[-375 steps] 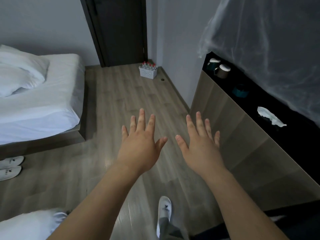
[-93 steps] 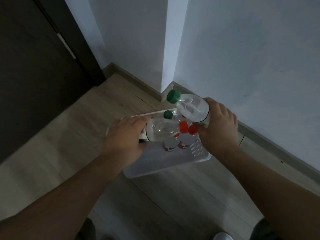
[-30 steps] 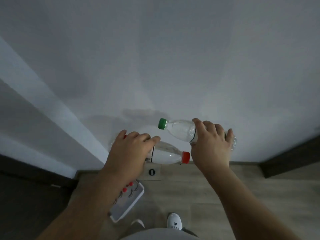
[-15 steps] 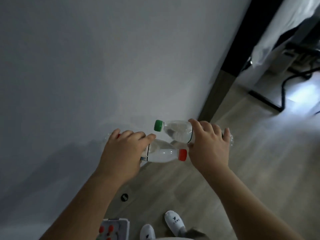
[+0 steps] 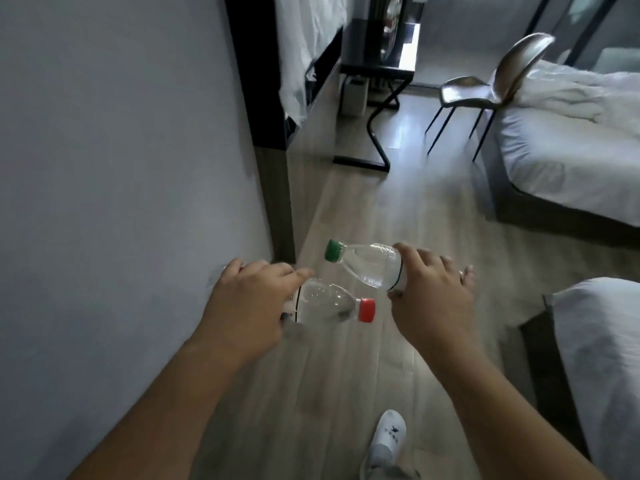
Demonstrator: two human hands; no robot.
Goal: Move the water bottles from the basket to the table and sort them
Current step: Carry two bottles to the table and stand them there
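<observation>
The left hand point(image 5: 249, 306) grips a clear water bottle with a red cap point(image 5: 325, 308) round its body, fingers point(image 5: 277, 271) curled over the top. The bottle lies nearly level, and its cap points toward 3 o'clock. The right hand point(image 5: 433, 303) holds a second clear bottle with a green cap point(image 5: 370, 265), fingers point(image 5: 419, 254) wrapped round its lower half. Its neck is tilted toward 10 o'clock. Both bottles are in the air above the wooden floor point(image 5: 346, 209), near each other but apart, the green-capped one just above and at 1 o'clock of the red-capped one. A grey wall point(image 5: 121, 168) runs along the 9 o'clock side, close to the left hand. At 12 o'clock, well away, stands a dark worktop point(image 5: 377, 69) on black angled legs. A metallic chair point(image 5: 485, 88) stands at 1 o'clock, beside a white bed point(image 5: 561, 147) at 2 o'clock. Another white bed corner point(image 5: 606, 358) shows at 4 o'clock. A white shoe point(image 5: 389, 434) is on the floor at 6 o'clock
</observation>
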